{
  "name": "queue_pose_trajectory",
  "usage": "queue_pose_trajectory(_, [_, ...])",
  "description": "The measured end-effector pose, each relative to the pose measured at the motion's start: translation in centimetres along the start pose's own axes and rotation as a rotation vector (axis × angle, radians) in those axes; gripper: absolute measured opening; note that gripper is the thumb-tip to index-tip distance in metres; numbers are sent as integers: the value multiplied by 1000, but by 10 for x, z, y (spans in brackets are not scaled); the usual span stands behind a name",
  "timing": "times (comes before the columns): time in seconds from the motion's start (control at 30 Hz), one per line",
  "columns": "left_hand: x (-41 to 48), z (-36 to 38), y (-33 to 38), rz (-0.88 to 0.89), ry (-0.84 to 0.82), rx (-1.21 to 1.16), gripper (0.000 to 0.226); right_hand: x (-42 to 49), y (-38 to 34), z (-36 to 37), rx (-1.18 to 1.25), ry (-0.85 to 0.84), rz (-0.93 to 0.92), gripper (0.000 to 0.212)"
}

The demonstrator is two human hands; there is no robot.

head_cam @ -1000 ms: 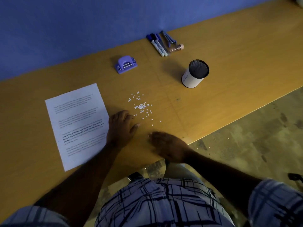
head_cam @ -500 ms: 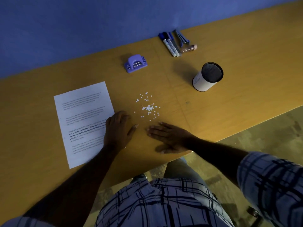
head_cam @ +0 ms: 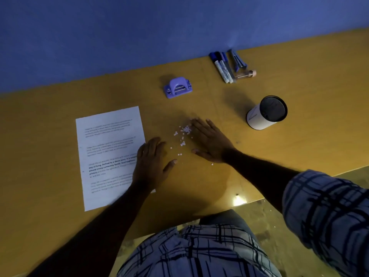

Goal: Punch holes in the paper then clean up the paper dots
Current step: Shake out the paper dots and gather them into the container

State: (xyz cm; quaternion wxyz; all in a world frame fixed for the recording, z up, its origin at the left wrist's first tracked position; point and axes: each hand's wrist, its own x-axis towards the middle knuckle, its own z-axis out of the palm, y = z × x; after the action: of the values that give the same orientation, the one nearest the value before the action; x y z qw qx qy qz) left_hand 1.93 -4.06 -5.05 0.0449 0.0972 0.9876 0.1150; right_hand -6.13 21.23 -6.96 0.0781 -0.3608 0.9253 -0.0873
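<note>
Right hand (head_cam: pixel 211 141) has slid up beside the paper dots (head_cam: pixel 182 134), flat and spread, herding them toward the flat left hand (head_cam: pixel 152 164) near the desk's front edge.

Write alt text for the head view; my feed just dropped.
Two open hands flank a scatter of white dots on a table, the right hand beside them, the left hand overlapping the edge of a printed paper. Behind sit a purple punch, markers and a cup.
</note>
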Motion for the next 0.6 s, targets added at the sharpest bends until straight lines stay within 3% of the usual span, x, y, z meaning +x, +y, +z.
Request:
queue_pose_trajectory(0.17, [5,10,13,-49,-136,49,102,17,33,-7,9,-73,226,90])
queue_pose_trajectory(0.27, [5,15,13,-45,-159,87,109,29,40,-5,12,-102,251,89])
queue_pose_trajectory(0.4, [4,21,11,-37,-189,146,116,37,29,0,-59,-132,182,94])
queue_pose_trajectory(0.6, [4,24,11,-14,-210,183,118,22,-10,15,-90,-131,-118,91])
